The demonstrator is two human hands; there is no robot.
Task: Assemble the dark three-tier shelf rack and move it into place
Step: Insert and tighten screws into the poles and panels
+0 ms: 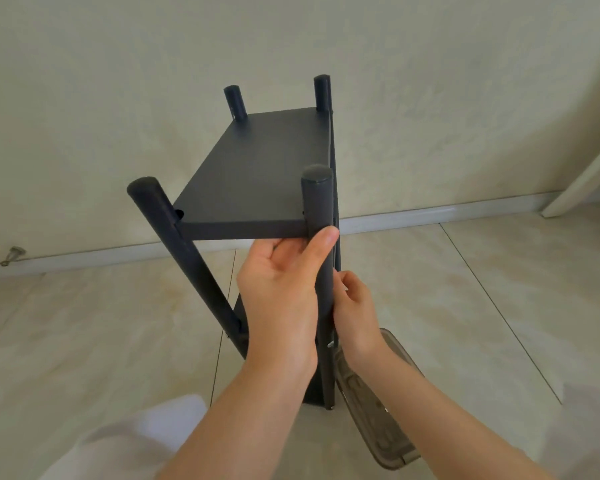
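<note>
A dark rack (253, 225) stands upright on a pale tiled floor (465, 306) close to a wall (118, 98), seen from above. Far left of the grip, a small door stop (13, 255) sits at the skirting. Nearer, the front left post (174, 244) slants down past the top shelf (260, 168), which lies just above the grip; 4 post ends stick up over it. The left hand (281, 296) grips the front right post (317, 192) directly under that shelf, thumb laid up the post, fingers curled behind. Just right of it and slightly lower, the right hand (355, 306) curls its fingers against the same post; whether it pinches a small part or only touches cannot be told. Below the grip, a screw (330, 344) juts from the post. A grey plastic tray (378, 410) lies on the floor under the right forearm, beside the rack's foot.

Risk: the rack is tall, narrow and held by 1 post, so a sideways pull may tip or twist it. A screw left proud may loosen a shelf, and a step may land on the tray.
</note>
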